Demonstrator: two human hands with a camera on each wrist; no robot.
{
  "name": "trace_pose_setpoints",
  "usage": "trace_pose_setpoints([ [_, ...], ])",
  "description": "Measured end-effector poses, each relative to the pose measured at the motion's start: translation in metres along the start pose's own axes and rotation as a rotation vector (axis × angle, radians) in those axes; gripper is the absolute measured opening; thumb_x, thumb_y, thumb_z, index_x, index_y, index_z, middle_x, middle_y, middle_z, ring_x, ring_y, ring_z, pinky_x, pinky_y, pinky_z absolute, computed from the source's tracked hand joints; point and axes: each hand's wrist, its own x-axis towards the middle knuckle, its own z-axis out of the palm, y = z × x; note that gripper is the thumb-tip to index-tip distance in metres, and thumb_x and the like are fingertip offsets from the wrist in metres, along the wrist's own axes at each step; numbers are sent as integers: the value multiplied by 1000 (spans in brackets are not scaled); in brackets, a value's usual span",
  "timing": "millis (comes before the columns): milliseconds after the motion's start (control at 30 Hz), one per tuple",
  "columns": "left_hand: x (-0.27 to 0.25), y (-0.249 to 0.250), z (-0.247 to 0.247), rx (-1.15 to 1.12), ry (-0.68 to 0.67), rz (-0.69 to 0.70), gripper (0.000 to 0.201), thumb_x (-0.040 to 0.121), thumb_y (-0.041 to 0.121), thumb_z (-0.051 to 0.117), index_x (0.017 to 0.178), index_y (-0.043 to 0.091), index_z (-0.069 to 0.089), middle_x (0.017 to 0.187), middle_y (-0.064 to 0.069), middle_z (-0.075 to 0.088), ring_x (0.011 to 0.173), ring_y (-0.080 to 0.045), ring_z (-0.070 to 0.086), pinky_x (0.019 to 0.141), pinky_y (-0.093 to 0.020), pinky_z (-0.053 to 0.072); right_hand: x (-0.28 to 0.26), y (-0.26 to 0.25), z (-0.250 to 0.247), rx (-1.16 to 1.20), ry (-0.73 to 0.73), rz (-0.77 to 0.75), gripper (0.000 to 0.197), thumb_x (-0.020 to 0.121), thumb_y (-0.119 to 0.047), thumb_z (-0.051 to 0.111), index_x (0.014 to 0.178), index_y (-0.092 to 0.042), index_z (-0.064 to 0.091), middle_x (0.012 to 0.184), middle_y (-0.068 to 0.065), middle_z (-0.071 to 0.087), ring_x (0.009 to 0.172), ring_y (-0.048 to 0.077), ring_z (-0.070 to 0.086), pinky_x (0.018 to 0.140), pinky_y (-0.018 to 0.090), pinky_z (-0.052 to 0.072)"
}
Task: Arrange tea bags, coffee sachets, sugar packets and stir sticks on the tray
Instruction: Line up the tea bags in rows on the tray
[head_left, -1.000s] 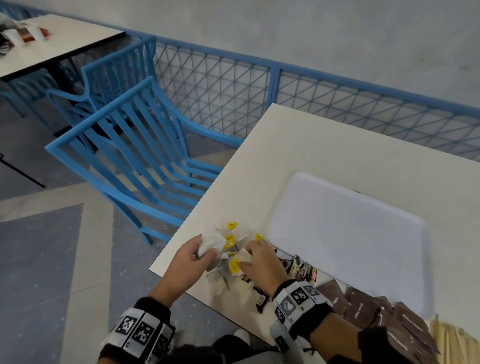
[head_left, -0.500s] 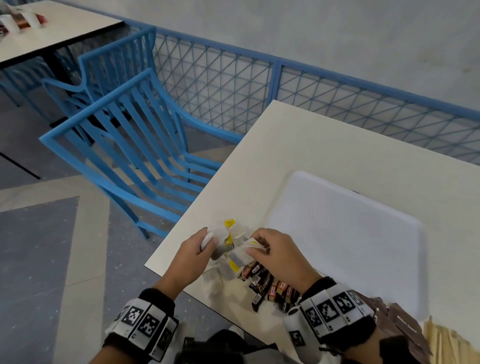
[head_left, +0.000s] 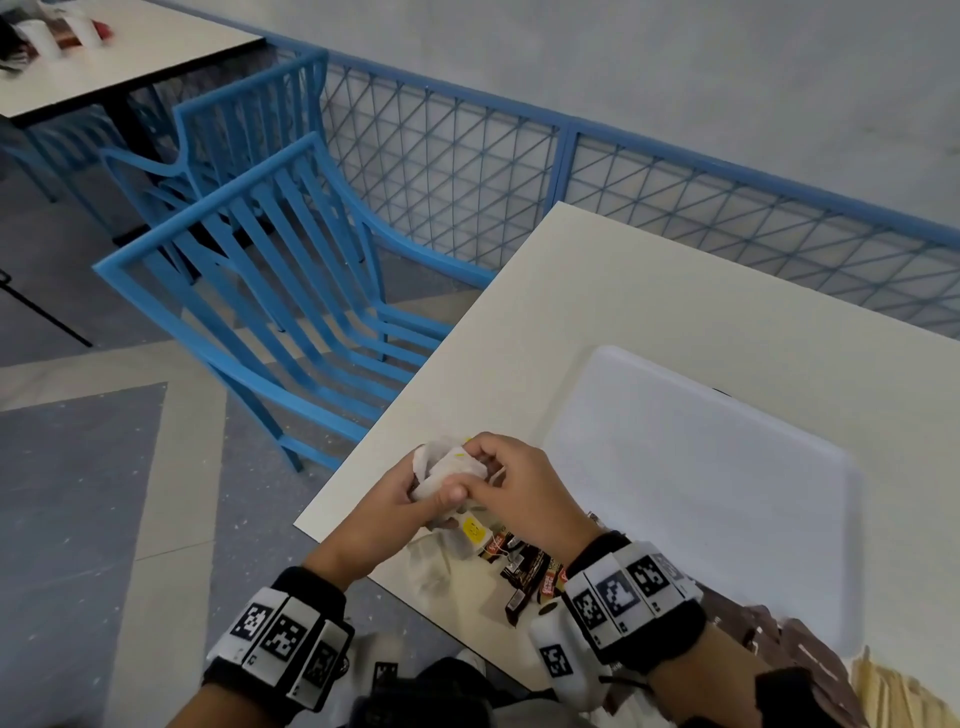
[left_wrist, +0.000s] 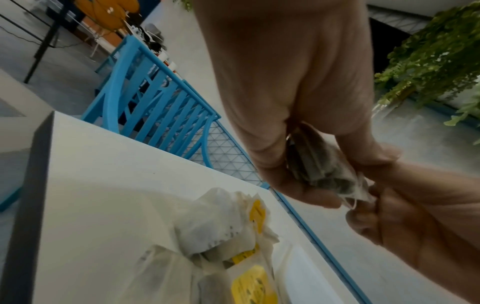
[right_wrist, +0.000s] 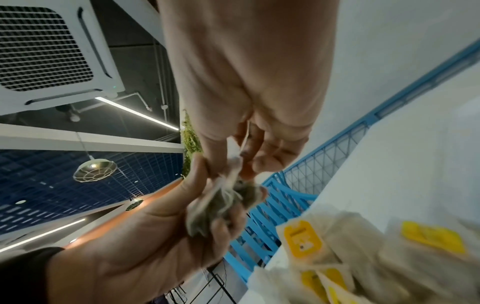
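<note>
Head view: both hands meet over the near left corner of the table. Left hand is curled round a bunch of tea bags, lifted off the surface. Right hand has its fingers curled in at the same bunch, touching the left thumb. White tray sits just right of the hands. More tea bags with yellow tags lie on the table under the hands, coffee sachets beside them near the right wrist. Brown sugar packets and stir sticks at the lower right edge (partly cut off).

Left wrist view: left hand clamps the tea bags between fingers and thumb; right hand pinches their corner. Loose tea bags lie on the table below.

Right wrist view: right hand pinches the top of the bunch (a string runs up between its fingers); left hand grips it from below. Blurred yellow-tagged bags at lower right.
</note>
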Motion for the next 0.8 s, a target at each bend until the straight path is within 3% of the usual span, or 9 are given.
trace_pose_setpoints([
  [67,-2,-1,-4,-7,51,5,43,78,29,70,115,15,56,102,-6,68,86,-13,67,70,-26,55,-1,3,2,45,-14,37,7,86,-23,65,87,-16,62,70,-13,56,61,-4,51,63,11,43],
  [133,-4,-4,-9,2,102,10,38,81,22,70,115,13,56,101,-8,67,84,-13,67,67,-24,55,-3,8,6,95,-40,101,24,92,-33,55,86,-12,63,71,-8,60,67,2,57,71,21,49],
  [167,-6,-6,-11,2,131,9,35,82,22,69,114,14,56,101,-7,68,83,-13,68,66,-24,55,-3,11,7,92,-45,125,30,93,-36,50,86,-10,64,73,-4,63,70,6,60,74,24,51],
  [233,-10,-8,-16,-14,205,7,31,83,23,68,111,18,57,98,0,69,84,-11,68,66,-23,55,-2,22,8,-11,-31,125,30,93,-36,51,88,-10,64,75,-6,65,69,0,60,70,16,49],
  [333,-16,-11,-25,-26,297,-5,31,78,31,71,106,25,59,97,3,70,84,-11,68,69,-25,57,-2,43,10,-276,-37,147,25,86,-36,63,91,-11,60,72,-13,48,66,-1,46,65,18,37],
  [433,-21,-13,-30,-10,300,-29,37,74,34,69,108,25,59,99,1,70,84,-12,68,71,-26,57,-6,62,16,-437,-149,227,32,83,-35,66,101,-11,57,93,-5,43,92,13,46,75,23,35],
  [500,-23,-14,-31,-6,299,-38,38,75,35,68,110,24,59,99,1,70,83,-11,67,72,-26,57,-7,66,19,-481,-175,214,23,86,-28,63,100,-11,60,95,-2,42,98,18,47,82,25,39],
  [700,-38,-21,-40,33,303,-90,48,77,45,71,117,25,56,105,-2,69,91,-17,68,75,-28,57,-14,46,13,-444,-229,100,13,91,-21,56,95,-9,60,81,-3,57,73,10,53,71,24,45],
  [800,-46,-23,-45,26,336,-129,36,86,30,60,120,21,53,106,-2,67,85,-11,67,69,-21,54,-18,33,14,-353,-382,75,11,91,-22,58,94,-12,60,85,1,64,77,12,59,74,23,48],
])
